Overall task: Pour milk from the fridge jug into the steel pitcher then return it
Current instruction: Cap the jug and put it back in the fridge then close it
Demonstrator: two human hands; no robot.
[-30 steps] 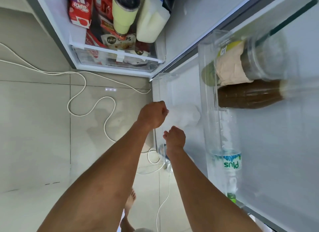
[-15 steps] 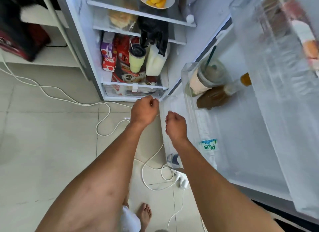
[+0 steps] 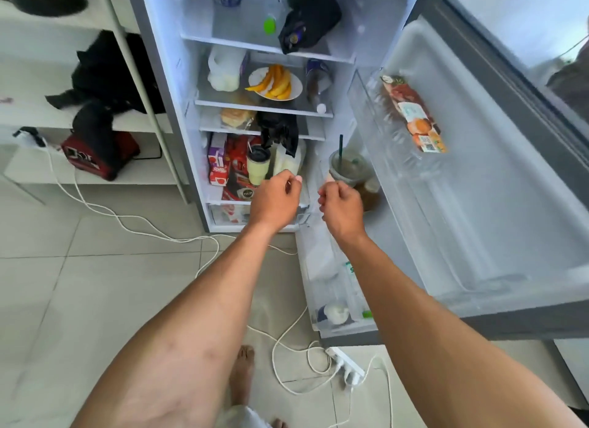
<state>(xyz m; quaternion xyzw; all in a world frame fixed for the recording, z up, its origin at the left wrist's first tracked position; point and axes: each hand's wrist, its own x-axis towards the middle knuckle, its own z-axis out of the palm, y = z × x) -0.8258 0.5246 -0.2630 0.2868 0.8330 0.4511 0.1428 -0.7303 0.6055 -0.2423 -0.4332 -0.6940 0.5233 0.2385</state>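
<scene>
Up close at the open grey fridge (image 3: 478, 204)!
The left hand (image 3: 275, 198) and right hand (image 3: 342, 208) are clenched, empty, just in front of the white plastic milk jug (image 3: 287, 164) on the low shelf (image 3: 223, 202).

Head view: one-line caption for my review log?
Left hand and right hand, curled and empty, hover before the open fridge; a milk jug stands beside a tumbler inside.

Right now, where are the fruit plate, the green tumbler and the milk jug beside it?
fruit plate (image 3: 297, 88): head view, bare white right rim.
green tumbler (image 3: 257, 171): head view, pale body under its dark lid.
milk jug (image 3: 287, 164): head view, white lower body.
</scene>
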